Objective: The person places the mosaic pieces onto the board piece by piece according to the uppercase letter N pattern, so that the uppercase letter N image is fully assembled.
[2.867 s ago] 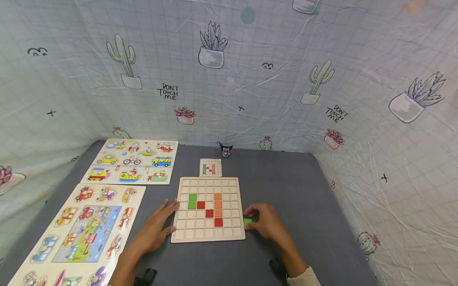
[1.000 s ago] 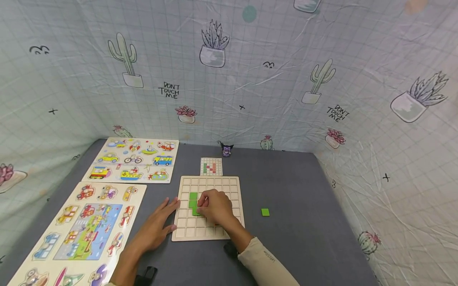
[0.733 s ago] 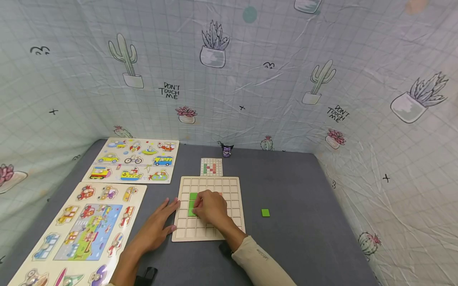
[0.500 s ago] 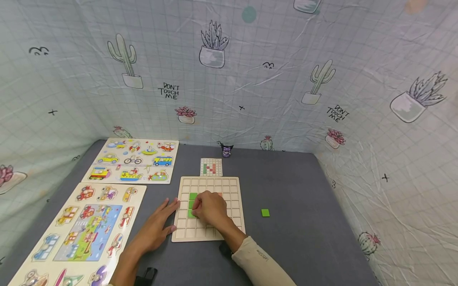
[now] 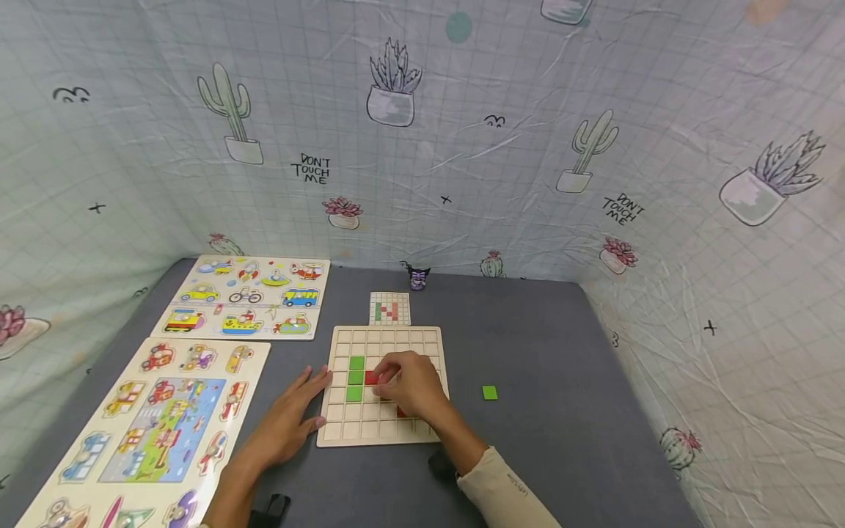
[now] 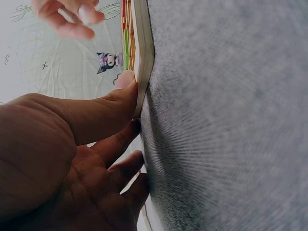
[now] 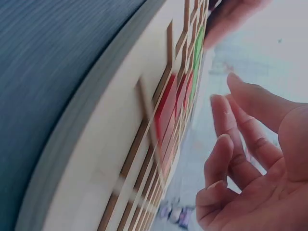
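Note:
A wooden grid board (image 5: 343, 433) lies in front of me. In its left part, three green tiles (image 5: 353, 394) form a column, with a red tile (image 5: 371, 378) beside the middle one. Over the board hovers my right hand (image 5: 412, 385), thumb and fingertips apart with nothing between them, hiding most of the other red and orange tiles. In the right wrist view those red tiles (image 7: 166, 103) show in their cells, below the lifted right hand (image 7: 255, 154). My left hand (image 5: 287, 414) rests at the board's left edge; its thumb (image 6: 108, 108) touches the rim.
One loose green tile (image 5: 489, 392) lies on the grey table right of the board. Behind the board are a small pattern card (image 5: 389, 309) and a purple-black figurine (image 5: 417, 278). Two picture puzzle boards (image 5: 240, 297) cover the table's left side.
My right hand has carried a green tile from the board's right side into the cell below the two green ones, let go, and drawn back right. The left hand stays in place.

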A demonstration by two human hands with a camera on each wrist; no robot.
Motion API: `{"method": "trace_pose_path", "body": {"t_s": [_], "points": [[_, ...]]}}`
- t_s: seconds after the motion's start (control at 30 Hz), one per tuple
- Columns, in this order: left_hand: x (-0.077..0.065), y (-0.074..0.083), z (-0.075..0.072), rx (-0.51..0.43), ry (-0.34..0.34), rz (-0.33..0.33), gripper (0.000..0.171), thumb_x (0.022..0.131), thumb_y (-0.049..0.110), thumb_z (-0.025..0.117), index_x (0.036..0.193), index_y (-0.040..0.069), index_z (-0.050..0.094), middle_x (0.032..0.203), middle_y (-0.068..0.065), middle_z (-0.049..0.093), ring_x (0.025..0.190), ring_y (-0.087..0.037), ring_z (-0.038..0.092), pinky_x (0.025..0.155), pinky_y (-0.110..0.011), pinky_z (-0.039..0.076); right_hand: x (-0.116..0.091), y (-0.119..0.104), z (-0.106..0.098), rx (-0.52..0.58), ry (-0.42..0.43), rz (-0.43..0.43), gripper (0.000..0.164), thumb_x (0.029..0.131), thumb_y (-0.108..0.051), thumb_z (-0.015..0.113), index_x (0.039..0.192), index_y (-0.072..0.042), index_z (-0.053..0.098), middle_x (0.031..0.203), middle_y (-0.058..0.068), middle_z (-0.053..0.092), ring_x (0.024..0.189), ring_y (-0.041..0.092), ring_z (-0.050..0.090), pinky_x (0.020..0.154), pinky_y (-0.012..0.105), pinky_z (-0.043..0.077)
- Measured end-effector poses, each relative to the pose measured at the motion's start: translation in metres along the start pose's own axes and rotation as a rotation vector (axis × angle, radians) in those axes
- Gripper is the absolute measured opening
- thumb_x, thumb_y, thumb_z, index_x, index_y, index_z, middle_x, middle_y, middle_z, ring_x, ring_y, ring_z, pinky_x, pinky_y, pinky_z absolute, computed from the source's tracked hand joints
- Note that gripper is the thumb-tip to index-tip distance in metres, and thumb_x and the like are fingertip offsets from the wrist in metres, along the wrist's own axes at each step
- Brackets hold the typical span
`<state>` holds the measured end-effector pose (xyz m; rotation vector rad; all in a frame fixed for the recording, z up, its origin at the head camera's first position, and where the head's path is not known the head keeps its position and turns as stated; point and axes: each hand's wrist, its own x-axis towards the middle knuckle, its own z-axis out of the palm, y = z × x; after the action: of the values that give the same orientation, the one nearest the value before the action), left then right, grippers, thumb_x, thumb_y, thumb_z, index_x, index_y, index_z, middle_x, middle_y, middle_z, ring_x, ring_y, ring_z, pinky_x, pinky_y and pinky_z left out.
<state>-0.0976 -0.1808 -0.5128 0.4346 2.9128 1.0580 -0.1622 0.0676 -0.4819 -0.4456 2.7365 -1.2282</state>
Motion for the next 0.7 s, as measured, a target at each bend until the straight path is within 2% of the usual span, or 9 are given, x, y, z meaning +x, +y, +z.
{"method": "trace_pose_path", "body": {"t_s": [0.17,0.37,0.53,0.7], "points": [[0.000,0.000,0.000,-0.007,-0.007,-0.013,0.078,0.089,-0.001,0.080,0.159,0.002,0.047,0.169,-0.018,0.042,0.159,-0.052,0.027,0.120,-0.072,0.033,-0.008,0.020,-0.020,0.052,0.024,-0.017,0.015,0.086,-0.008,0.088,0.099,-0.012,0.082,0.082,-0.004,0.075,0.066,0.009,0.057,0.059,0.025,0.047],[0.000,-0.001,0.000,0.005,-0.006,-0.009,0.078,0.090,0.000,0.080,0.160,0.003,0.046,0.169,-0.017,0.042,0.159,-0.051,0.028,0.120,-0.072,0.035,-0.023,0.047,-0.045,0.033,0.093,-0.028,0.017,0.085,-0.006,0.089,0.099,-0.012,0.081,0.083,-0.003,0.076,0.067,0.008,0.054,0.061,0.023,0.045],[0.000,-0.002,0.000,0.006,0.003,0.003,0.078,0.089,0.000,0.080,0.159,0.003,0.047,0.169,-0.017,0.042,0.158,-0.051,0.029,0.119,-0.071,0.035,-0.038,0.070,-0.064,0.014,0.162,0.009,0.022,0.080,-0.002,0.091,0.098,-0.012,0.081,0.083,-0.003,0.075,0.068,0.011,0.055,0.064,0.023,0.045],[-0.001,-0.002,-0.001,0.000,0.009,0.008,0.078,0.089,-0.001,0.080,0.159,0.002,0.047,0.169,-0.017,0.042,0.158,-0.051,0.029,0.120,-0.071,0.035,-0.053,0.092,-0.084,-0.066,0.196,0.079,0.029,0.076,-0.004,0.095,0.098,-0.016,0.081,0.093,-0.002,0.078,0.076,0.015,0.059,0.070,0.025,0.048]]}}
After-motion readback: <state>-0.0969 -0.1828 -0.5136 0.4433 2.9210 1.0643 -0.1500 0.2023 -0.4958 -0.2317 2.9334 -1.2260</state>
